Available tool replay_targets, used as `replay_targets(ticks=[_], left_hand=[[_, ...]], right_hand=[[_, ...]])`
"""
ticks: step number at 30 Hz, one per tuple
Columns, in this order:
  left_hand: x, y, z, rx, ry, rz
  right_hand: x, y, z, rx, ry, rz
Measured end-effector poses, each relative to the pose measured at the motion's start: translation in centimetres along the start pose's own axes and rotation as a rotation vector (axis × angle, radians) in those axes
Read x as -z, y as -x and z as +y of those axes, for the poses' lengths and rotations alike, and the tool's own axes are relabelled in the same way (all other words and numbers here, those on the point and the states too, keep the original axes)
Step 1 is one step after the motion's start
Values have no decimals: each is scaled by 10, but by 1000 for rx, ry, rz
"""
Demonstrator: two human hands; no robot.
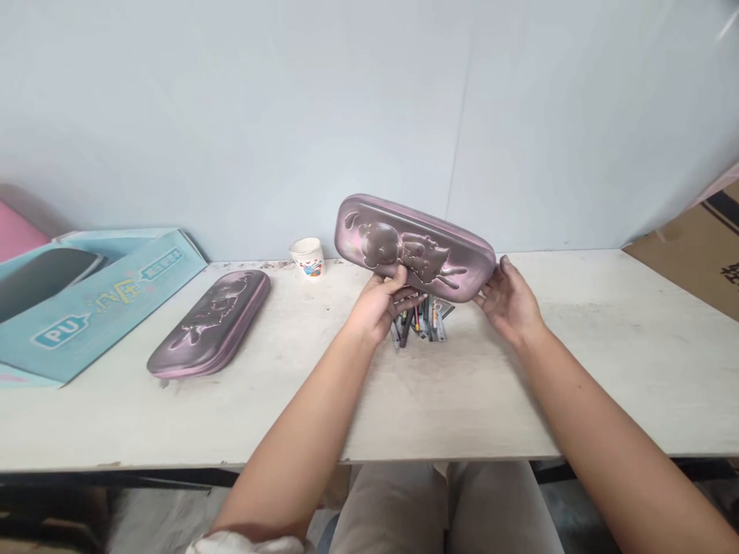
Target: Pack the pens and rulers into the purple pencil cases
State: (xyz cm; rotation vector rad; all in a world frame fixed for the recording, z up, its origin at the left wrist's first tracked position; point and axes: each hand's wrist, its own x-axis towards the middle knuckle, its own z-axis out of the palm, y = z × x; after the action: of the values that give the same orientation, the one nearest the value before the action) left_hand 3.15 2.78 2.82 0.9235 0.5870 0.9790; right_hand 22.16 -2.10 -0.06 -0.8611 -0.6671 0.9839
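Observation:
I hold a purple pencil case (412, 246) with a raised cartoon figure above the table, tilted with its front face toward me. My left hand (381, 304) grips its lower edge near the middle, fingers curled round it. My right hand (508, 300) holds its right end, fingers wrapped behind. Under the case lies a small pile of pens (421, 319) on the table (404, 392). A second, matching purple pencil case (211, 323) lies flat on the table to the left, apart from both hands.
A small paper cup (308, 256) stands at the back of the table by the wall. A light blue cardboard box (86, 300) lies open at the far left. A brown carton (698, 246) sits at the far right edge.

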Motion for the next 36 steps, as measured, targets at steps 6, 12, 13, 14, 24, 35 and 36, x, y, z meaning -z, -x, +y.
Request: replay_targets(ticks=[6,12,13,14,24,35,36], left_hand=[[-8,3,0,-55,-18,46],[-13,5,-2,-127,-84,167],[-12,4,-2,-139,-106,188],[-11,4,-2,-149,-125,201],[-22,5,-13,-183,-266,111],[-97,-22,-45,-25,-348,-44],[-102,-27,-50,-11,-345,-23]], right_hand=[[-4,8,-2,148,183,-114],[-6,16,0,293,561,-245],[-8,18,-1,288,605,-270],[-9,19,-2,279,630,-291],[-2,23,-11,357,753,-198],[100,29,-72,390,1021,244],[118,26,-76,343,1039,319]])
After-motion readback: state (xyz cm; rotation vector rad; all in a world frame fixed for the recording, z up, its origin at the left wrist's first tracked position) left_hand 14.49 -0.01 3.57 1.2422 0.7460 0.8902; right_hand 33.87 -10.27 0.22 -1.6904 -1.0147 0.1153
